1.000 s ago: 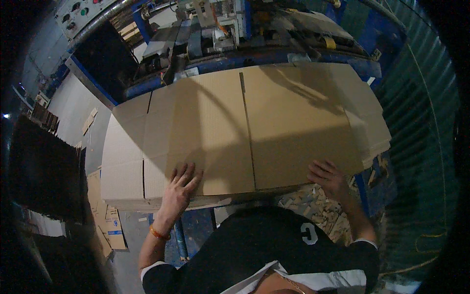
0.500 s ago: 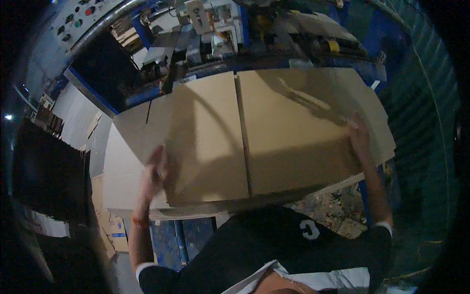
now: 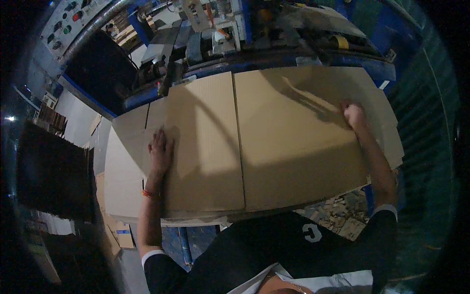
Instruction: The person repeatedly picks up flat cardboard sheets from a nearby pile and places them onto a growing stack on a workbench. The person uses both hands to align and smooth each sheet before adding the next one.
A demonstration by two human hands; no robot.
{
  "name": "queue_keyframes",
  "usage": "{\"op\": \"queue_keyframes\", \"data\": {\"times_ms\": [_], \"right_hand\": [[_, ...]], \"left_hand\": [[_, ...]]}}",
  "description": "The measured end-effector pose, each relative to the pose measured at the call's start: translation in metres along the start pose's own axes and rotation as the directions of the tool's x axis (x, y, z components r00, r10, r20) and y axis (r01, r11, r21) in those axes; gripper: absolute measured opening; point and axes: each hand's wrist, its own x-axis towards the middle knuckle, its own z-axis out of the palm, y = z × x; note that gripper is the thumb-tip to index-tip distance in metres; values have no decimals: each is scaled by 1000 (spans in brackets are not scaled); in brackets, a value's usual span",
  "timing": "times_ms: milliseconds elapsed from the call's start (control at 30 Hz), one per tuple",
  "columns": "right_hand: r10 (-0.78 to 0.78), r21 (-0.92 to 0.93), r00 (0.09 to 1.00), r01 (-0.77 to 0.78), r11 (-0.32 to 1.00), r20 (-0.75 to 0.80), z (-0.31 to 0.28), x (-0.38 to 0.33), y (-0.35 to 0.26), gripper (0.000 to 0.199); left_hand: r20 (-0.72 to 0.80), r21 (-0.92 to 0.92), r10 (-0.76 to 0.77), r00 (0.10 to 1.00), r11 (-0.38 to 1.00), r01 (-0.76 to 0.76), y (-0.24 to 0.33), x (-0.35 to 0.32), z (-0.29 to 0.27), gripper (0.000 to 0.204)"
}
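Note:
In front of me lies a stack of flat brown cardboard box blanks (image 3: 293,127). On the top blank two panels meet at a narrow seam near the middle. My left hand (image 3: 160,152) rests palm down by the left panel's outer edge, its fingers stretched out. My right hand (image 3: 353,115) is closed on the right side of the top blank, with the fingers curled in. Whether those fingers pinch the cardboard is hidden. A wider, paler part of the blanks (image 3: 125,171) sticks out on the left.
A blue machine (image 3: 196,73) with rollers and belts stands right behind the stack. A control panel with buttons (image 3: 66,27) sits at the upper left. Cardboard scraps (image 3: 338,213) lie below on the right. A dark stack (image 3: 54,171) stands at the left, and green corrugated sheeting (image 3: 431,147) on the right.
My left hand has moved up from beside the panel and lies flat on the cardboard. My right hand has shifted slightly up and its fingers have curled. The centre gap has narrowed.

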Motion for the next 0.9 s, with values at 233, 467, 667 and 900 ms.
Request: {"op": "queue_keyframes", "data": {"times_ms": [233, 467, 667, 900], "right_hand": [[-136, 281, 991, 128, 951, 8, -50, -23, -36, 41], [-379, 369, 925, 342, 864, 29, -134, -193, -4, 59], [-659, 297, 751, 641, 708, -49, -119, -208, 3, 81], [-577, 247, 814, 546, 800, 70, -104, -122, -10, 80]], "left_hand": [[13, 3, -4, 1000, 1000, 4, 23, -3, -21, 64], [129, -115, 463, 877, 885, -450, 106, -118, -58, 95], [118, -27, 514, 850, 857, -515, 104, -119, -60, 98], [-77, -141, 543, 836, 824, -548, 115, -76, -37, 90]]}}
